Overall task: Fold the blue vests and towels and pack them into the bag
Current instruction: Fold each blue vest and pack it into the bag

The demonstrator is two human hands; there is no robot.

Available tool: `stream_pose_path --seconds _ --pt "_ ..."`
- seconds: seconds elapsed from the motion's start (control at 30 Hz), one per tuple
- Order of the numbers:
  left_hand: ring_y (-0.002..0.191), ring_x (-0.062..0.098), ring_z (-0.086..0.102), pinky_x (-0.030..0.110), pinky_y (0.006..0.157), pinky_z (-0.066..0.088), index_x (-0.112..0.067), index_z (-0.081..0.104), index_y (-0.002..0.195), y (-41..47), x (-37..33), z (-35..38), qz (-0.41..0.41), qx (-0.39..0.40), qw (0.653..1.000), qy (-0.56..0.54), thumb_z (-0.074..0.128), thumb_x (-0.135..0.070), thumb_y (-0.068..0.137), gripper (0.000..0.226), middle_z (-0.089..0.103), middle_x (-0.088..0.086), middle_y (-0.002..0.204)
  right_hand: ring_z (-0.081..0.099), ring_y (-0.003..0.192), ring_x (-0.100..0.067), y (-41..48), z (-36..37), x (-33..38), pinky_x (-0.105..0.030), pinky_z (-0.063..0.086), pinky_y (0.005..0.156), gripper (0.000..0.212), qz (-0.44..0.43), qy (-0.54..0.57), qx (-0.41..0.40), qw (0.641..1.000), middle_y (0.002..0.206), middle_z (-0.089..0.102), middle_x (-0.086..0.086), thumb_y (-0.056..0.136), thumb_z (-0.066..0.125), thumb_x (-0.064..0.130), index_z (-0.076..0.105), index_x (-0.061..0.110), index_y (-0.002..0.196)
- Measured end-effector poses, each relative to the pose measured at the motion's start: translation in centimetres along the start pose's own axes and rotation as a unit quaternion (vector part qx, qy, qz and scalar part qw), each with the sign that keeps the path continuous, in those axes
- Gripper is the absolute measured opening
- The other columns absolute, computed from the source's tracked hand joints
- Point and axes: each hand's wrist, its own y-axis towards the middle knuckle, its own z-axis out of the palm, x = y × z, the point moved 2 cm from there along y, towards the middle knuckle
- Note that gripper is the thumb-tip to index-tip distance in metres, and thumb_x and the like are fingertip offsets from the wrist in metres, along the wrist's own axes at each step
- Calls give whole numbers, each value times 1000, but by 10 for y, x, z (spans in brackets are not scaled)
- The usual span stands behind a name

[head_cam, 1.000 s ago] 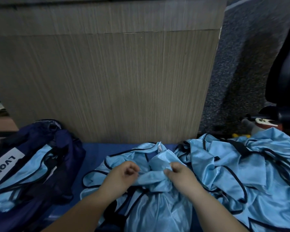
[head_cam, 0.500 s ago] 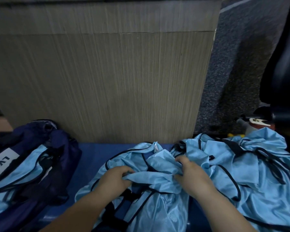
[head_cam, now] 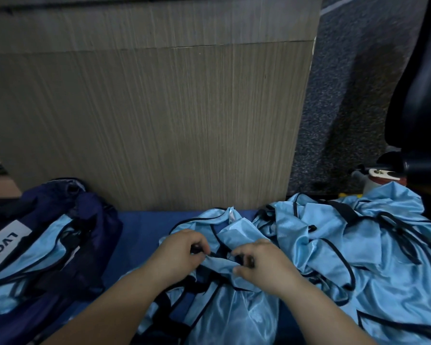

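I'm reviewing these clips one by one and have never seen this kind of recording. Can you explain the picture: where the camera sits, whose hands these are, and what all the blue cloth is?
There is no machine here. A person works with bare hands, and the single camera sits on their head, looking forward and down. The left hand and the right hand each pinch the black-trimmed edge of a light blue vest, which lies on a blue surface. To the right is a loose pile of more vests. On the left sits a navy bag, open, with light blue cloth already inside. A wood-grain panel stands behind everything.
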Motion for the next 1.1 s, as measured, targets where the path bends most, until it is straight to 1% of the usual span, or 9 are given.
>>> stream_pose_path --seconds 0.13,0.27,0.37,0.43,0.6,0.73,0.9,1.03,1.1 --pt "85 3 55 12 70 44 -43 63 82 -2 -12 -6 40 -19 998 -36 79 -14 76 34 57 -13 84 47 115 5 0 3 10 -16 38 99 80 -21 125 -4 992 119 55 19 66 45 87 59 37 127" --pt "87 2 58 12 73 45 -41 64 93 -3 -27 -11 88 -8 994 -68 81 -7 70 44 55 -11 87 59 86 4 -2 6 16 -18 46 82 34 -9 209 -1 978 92 63 17 89 63 47 56 40 121" --pt "92 0 56 8 76 41 -38 64 97 -4 -33 -15 108 -30 991 -77 76 -3 72 45 54 -14 88 52 65 -1 -3 1 16 -21 44 68 18 -14 202 -14 979 69 55 11 83 75 35 62 42 93" --pt "93 5 55 9 78 41 -38 66 96 -4 -30 -16 123 -58 989 -50 72 -8 72 38 53 -16 94 51 62 -2 -3 -3 14 -24 43 64 15 -13 182 -37 982 66 56 12 78 78 37 63 38 77" --pt "93 3 46 19 75 36 -35 66 104 -4 -29 -14 80 -114 983 123 67 -24 83 24 46 -22 83 54 72 -11 -9 -23 15 -27 37 62 12 56 -36 -169 983 69 56 12 81 65 33 54 33 81" --pt "77 6 44 13 61 30 -37 68 84 -7 -33 -15 84 -126 976 159 72 -41 80 7 47 -19 66 52 62 -13 -13 -37 12 -22 31 51 20 93 -42 -234 967 61 55 6 80 61 34 45 27 72" --pt "82 3 58 22 78 46 -28 68 69 1 -23 -9 32 -29 999 -19 81 -40 75 19 66 -12 76 61 74 -2 -8 -36 -10 -23 49 69 19 46 125 -80 988 76 67 14 67 79 51 67 37 71" --pt "68 4 59 27 71 48 -21 62 72 -1 -14 -7 -8 102 988 -119 85 -35 71 27 65 -6 72 53 88 6 -8 -38 -14 -15 37 79 18 -18 156 -47 987 76 60 30 62 86 50 70 43 65" --pt "75 5 60 30 76 51 -26 59 75 -6 -13 -3 4 149 978 -145 85 -28 71 27 65 -5 78 50 86 7 -8 -40 -16 -11 33 76 23 -25 150 -47 987 72 57 30 63 88 43 65 47 57"
